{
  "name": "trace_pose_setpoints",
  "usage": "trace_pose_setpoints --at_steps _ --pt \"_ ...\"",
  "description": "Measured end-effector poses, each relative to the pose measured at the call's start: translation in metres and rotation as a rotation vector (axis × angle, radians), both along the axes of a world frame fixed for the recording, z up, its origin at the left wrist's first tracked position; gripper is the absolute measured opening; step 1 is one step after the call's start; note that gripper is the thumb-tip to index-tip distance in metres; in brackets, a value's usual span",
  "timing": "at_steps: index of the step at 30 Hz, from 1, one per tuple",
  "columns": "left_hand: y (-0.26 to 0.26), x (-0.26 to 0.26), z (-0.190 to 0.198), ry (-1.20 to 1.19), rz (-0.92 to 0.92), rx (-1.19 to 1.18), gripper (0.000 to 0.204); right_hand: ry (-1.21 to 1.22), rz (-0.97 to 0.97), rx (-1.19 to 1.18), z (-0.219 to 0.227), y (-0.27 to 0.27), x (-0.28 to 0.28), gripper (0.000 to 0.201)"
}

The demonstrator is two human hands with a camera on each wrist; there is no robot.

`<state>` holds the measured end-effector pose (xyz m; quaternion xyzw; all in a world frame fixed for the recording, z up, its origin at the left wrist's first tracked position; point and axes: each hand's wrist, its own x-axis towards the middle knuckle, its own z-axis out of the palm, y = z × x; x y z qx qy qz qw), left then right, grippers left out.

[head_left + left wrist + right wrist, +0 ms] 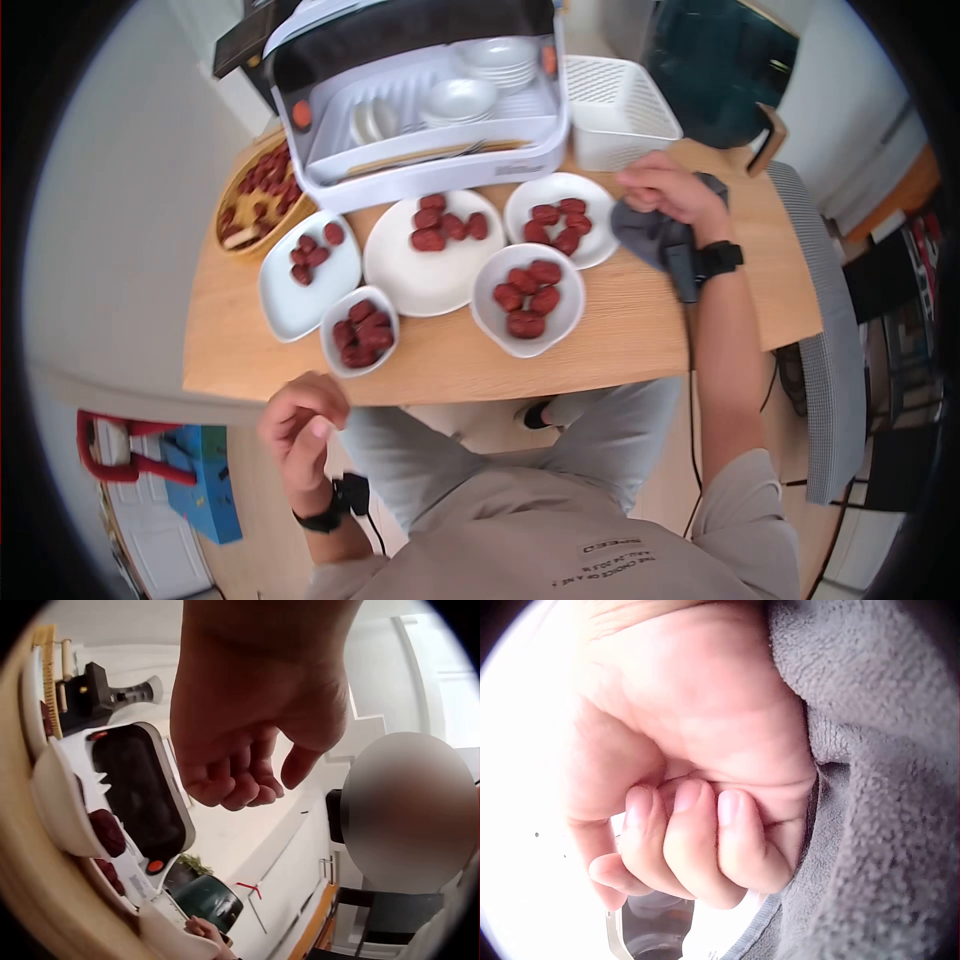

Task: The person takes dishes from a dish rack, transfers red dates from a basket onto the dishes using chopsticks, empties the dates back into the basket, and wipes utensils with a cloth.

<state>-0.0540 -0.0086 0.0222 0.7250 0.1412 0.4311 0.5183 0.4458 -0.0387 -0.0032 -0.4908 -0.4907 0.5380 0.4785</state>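
My left hand (305, 425) hangs at the front edge of the table, fingers loosely curled around nothing. Nearest to it is a small white bowl (335, 365) of red dates (365, 340). At the right, my right hand (675, 190) rests on a crumpled grey cloth (640, 235); its fingers are loosely bent, and the right wrist view shows nothing in them. A heart-shaped white bowl (530, 346) with several dates stands right of centre. Behind the bowls, dates lie on a squarish plate (285, 300), a large round plate (400, 280) and a smaller plate (598, 195).
A white dish box (440, 180) with its lid raised holds bowls and small dishes at the back. Left of it stands a woven basket (225, 235) with more dates. A white perforated basket (625, 140) and a dark green appliance (715, 75) stand back right.
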Motion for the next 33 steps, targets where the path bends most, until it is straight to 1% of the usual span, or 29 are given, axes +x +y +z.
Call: trace_pose_setpoints --at_steps 1,3,4,6,7,8,10,11,13,14,16,17,18,20,21,23,24,26,28,30,31,33 --pt "-0.003 -0.006 -0.015 -0.012 -0.018 0.010 0.016 -0.002 0.003 -0.007 0.000 -0.001 0.000 0.044" --pt "-0.001 -0.022 -0.037 -0.187 0.431 -0.225 0.009 0.017 0.028 0.019 0.002 0.005 -0.001 0.045" --pt "-0.001 -0.025 -0.041 -0.182 0.440 -0.201 0.009 0.028 0.028 -0.002 0.003 0.004 -0.001 0.045" --pt "-0.002 -0.023 -0.047 -0.124 0.604 -0.465 0.017 0.046 0.039 -0.004 0.000 0.003 -0.002 0.045" --pt "-0.002 -0.022 -0.048 -0.061 0.601 -0.487 0.026 0.053 0.020 -0.013 -0.001 0.003 -0.002 0.045" --pt "0.000 -0.022 -0.051 0.017 0.556 -0.462 0.031 0.056 -0.002 -0.023 -0.002 0.002 -0.001 0.045" --pt "0.003 -0.019 -0.046 0.125 0.513 -0.561 0.034 0.049 0.017 0.004 -0.003 0.003 0.001 0.044" --pt "0.006 -0.016 -0.045 0.116 0.517 -0.546 0.034 0.065 0.008 0.002 -0.002 0.002 0.002 0.044" --pt "0.013 -0.013 -0.048 0.063 0.567 -0.622 0.041 0.097 -0.010 -0.004 -0.004 0.001 0.002 0.043" --pt "0.016 -0.012 -0.049 0.057 0.568 -0.606 0.041 0.096 -0.008 0.014 -0.003 0.000 0.002 0.043" --pt "0.021 -0.014 -0.048 -0.083 0.694 -0.732 0.054 0.101 -0.002 -0.014 -0.001 0.000 0.001 0.043" --pt "0.025 -0.013 -0.046 -0.127 0.730 -0.745 0.062 0.106 -0.006 -0.009 -0.001 -0.001 0.000 0.042" --pt "0.029 -0.013 -0.045 -0.126 0.728 -0.734 0.062 0.111 -0.008 0.001 0.000 -0.001 0.000 0.042" --pt "0.038 -0.016 -0.045 -0.135 0.803 -0.720 0.062 0.120 -0.009 -0.013 -0.001 -0.001 0.001 0.041" --pt "0.043 -0.018 -0.047 -0.137 0.804 -0.713 0.062 0.121 -0.007 -0.006 -0.001 -0.001 0.001 0.041" --pt "0.059 -0.028 -0.049 -0.029 0.857 -0.701 0.056 0.116 -0.040 -0.022 -0.001 -0.002 0.000 0.040" --pt "0.066 -0.037 -0.050 -0.033 0.857 -0.699 0.056 0.114 -0.038 -0.019 -0.001 -0.002 -0.002 0.040" --pt "0.085 -0.052 -0.051 0.089 0.720 -0.772 0.051 0.118 -0.087 -0.052 0.002 -0.003 -0.004 0.040" --pt "0.099 -0.056 -0.053 0.093 0.697 -0.760 0.048 0.109 -0.095 -0.055 0.005 -0.003 -0.005 0.040" --pt "0.108 -0.061 -0.052 0.182 0.619 -0.780 0.043 0.084 -0.135 -0.065 0.007 -0.005 -0.007 0.040" --pt "0.113 -0.064 -0.052 0.177 0.614 -0.778 0.043 0.079 -0.138 -0.061 0.007 -0.004 -0.006 0.040" --pt "0.119 -0.070 -0.055 0.220 0.544 -0.777 0.034 0.049 -0.135 -0.032 0.002 -0.003 -0.002 0.040"
